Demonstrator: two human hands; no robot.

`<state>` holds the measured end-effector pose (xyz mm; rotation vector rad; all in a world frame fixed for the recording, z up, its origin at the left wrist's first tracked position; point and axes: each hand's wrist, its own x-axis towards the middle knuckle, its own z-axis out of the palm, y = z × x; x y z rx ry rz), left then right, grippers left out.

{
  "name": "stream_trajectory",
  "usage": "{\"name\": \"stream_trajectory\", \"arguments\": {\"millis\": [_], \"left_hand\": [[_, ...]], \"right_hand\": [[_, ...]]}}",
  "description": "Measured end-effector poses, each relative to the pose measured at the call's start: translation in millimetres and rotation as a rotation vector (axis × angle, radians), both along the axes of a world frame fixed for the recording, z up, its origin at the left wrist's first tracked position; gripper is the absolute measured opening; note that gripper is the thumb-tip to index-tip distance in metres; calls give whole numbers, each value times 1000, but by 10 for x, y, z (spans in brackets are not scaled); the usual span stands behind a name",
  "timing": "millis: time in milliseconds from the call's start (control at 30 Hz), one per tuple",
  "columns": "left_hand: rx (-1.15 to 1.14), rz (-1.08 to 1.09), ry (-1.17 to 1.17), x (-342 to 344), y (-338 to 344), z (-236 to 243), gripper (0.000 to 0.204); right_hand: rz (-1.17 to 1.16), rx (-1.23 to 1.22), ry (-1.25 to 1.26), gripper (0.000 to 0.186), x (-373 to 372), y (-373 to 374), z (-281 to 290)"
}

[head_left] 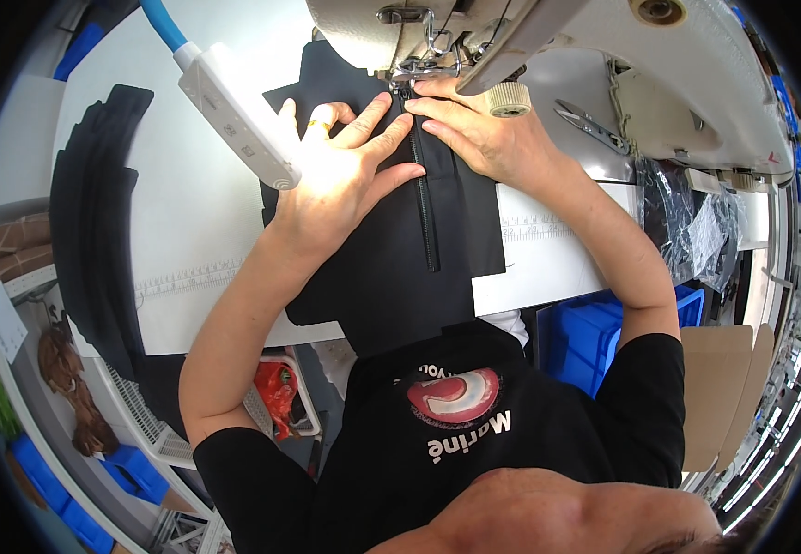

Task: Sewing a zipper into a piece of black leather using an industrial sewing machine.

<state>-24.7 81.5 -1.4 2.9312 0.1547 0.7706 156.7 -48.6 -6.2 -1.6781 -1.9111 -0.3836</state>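
Note:
A black fabric piece lies flat on the white table, its near edge hanging over toward my body. Down its middle runs a dark zipper, straight and leading up to the sewing machine's presser foot. My left hand rests on the fabric left of the zipper, fingers spread, thumb reaching to the zipper; a ring is on one finger. On the zipper's other side my right hand presses the fabric with its fingers stretched out, fingertips close to the presser foot. The needle tip is too small to make out.
The sewing machine spans the top right, with thread snips on its bed. A white lamp hangs over my left wrist. Black fabric strips drape over the table's left side. Blue bins stand below right, beside plastic bags.

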Motion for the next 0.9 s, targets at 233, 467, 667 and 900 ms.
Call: {"name": "stream_trajectory", "arguments": {"millis": [233,467,667,900], "left_hand": [[-6,32,-7,47,38,-45,49],[47,49,1,41,11,-52,45],[71,32,-83,45,9,-41,37],[36,53,21,57,40,-46,42]], "right_hand": [[-43,-26,-20,23,11,16,1],[-18,5,23,20,21,42,3],[-41,-18,29,19,28,43,-6],[-53,-14,10,19,29,52,-22]]}}
